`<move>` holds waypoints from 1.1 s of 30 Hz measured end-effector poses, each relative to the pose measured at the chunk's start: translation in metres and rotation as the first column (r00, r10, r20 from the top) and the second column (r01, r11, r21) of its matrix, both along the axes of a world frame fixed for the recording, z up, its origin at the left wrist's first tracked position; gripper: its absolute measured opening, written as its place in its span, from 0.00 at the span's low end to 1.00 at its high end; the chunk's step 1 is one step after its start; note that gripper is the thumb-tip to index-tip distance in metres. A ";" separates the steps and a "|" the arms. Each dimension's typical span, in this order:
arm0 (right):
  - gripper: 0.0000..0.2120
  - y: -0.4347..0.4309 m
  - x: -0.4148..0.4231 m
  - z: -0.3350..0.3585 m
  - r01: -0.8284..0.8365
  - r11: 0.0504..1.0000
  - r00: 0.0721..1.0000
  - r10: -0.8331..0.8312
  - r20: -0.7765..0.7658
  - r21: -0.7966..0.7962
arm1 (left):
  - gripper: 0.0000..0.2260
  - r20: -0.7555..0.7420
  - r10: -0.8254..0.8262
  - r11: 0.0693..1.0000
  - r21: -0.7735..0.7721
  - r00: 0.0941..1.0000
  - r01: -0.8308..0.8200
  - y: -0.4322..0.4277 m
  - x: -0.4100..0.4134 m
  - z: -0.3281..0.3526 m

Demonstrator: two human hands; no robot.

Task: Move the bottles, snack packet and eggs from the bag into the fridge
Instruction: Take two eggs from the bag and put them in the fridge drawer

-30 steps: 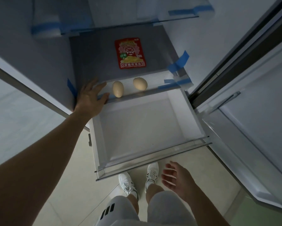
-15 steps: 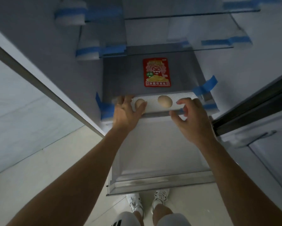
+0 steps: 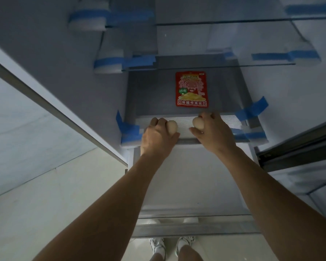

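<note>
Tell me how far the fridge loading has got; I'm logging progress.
Done: the snack packet lies on the grey shelf. In hand: the left hand grips the left egg and the right hand grips the right egg, both at the ribbed ledge along the shelf's front. Left: settling the eggs; no bottles show in the fridge.

Two eggs (image 3: 172, 127) (image 3: 198, 123); one snack packet (image 3: 191, 89); two hands (image 3: 158, 137) (image 3: 214, 133); one drawer (image 3: 188, 178).

Bare grey shelf (image 3: 149, 95) lies open left of the red snack packet (image 3: 191, 89); the clear glass shelf (image 3: 234, 62) overhangs its far part.
</note>
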State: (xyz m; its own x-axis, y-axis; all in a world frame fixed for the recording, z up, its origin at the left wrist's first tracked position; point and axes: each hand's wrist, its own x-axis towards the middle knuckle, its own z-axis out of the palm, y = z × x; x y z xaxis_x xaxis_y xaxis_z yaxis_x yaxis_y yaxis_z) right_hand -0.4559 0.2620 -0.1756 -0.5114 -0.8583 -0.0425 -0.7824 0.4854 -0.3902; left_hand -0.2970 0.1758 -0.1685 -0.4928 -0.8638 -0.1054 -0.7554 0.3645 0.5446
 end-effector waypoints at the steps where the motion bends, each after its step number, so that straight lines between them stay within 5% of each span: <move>1: 0.25 0.000 -0.001 -0.001 -0.004 1.000 1.000 0.004 0.020 0.002 | 0.22 0.014 -0.009 1.000 -0.013 1.000 0.009 -0.001 -0.002 0.000; 5: 0.21 0.003 -0.006 0.002 0.065 0.994 0.977 -0.047 0.208 -0.083 | 0.20 -0.074 0.014 0.999 0.037 0.997 -0.011 -0.003 -0.007 -0.001; 12: 0.11 0.047 0.010 0.032 0.259 0.920 0.839 -0.064 0.540 -0.293 | 0.18 -0.421 0.226 0.934 0.350 0.878 -0.073 0.034 0.003 0.024; 16: 0.18 0.083 0.020 0.031 0.288 0.900 0.753 -0.003 0.658 -0.326 | 0.13 -0.500 0.253 0.869 0.493 0.828 0.033 0.070 0.023 0.036; 23: 0.15 0.125 0.049 -0.009 0.330 0.899 0.749 -0.063 0.660 -0.289 | 0.14 -0.305 0.276 0.805 0.591 0.911 -0.046 0.094 0.052 -0.024; 27: 0.09 0.131 0.052 -0.045 0.284 0.953 0.788 -0.170 0.591 -0.106 | 0.18 -0.189 0.213 0.821 0.566 0.959 -0.071 0.091 0.061 -0.061; 33: 0.15 0.118 0.046 -0.089 0.106 0.977 0.806 -0.193 0.559 0.185 | 0.21 -0.058 0.165 0.857 0.502 0.985 -0.115 0.085 0.061 -0.094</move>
